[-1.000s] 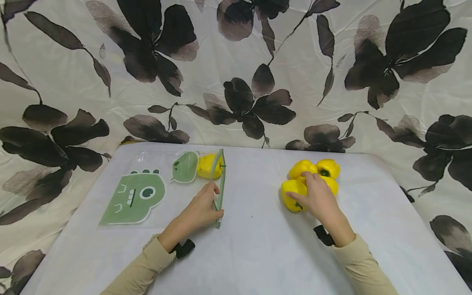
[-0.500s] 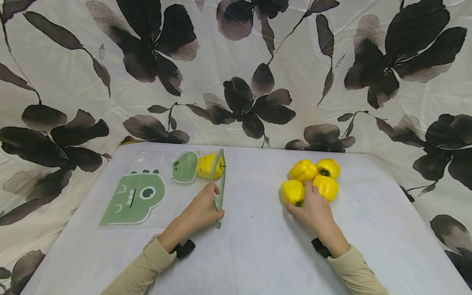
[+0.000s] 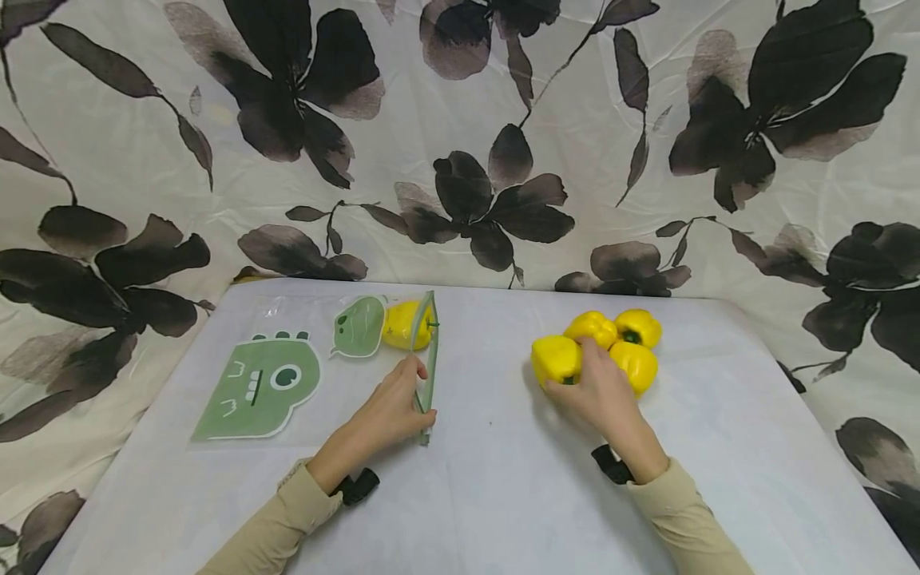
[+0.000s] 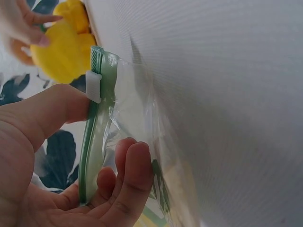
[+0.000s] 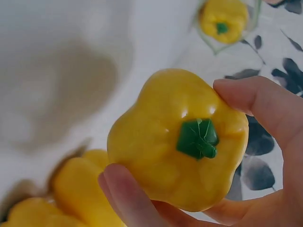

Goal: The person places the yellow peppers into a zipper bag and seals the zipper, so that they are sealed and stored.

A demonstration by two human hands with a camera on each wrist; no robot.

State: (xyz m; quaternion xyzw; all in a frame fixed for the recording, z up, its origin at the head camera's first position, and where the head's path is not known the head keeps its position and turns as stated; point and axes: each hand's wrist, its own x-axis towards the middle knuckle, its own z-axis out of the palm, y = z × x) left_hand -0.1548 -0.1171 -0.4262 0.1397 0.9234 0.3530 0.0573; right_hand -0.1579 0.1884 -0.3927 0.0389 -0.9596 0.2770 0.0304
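Grasping a yellow pepper [image 3: 552, 358] between thumb and fingers, your right hand [image 3: 605, 393] is on the right side of the worktop [image 3: 489, 487], just beside three more peppers [image 3: 636, 367]. Your left hand [image 3: 385, 410] holds a clear bag [image 3: 262, 391], lying on the left, by its green-edged mouth [image 4: 86, 142]; another pepper [image 3: 402, 326] sits inside, near the mouth's far end.

From here the right hand [image 3: 604, 391] covers part of its yellow pepper [image 3: 552, 357], the left hand [image 3: 384, 407] part of the bag rim [image 3: 431, 359] — left sleeve [image 3: 276, 519] cut off toward seven o'clock, right sleeve [image 3: 686, 515] toward half past four. A speck [image 3: 491, 423] near six — too tiny to name.
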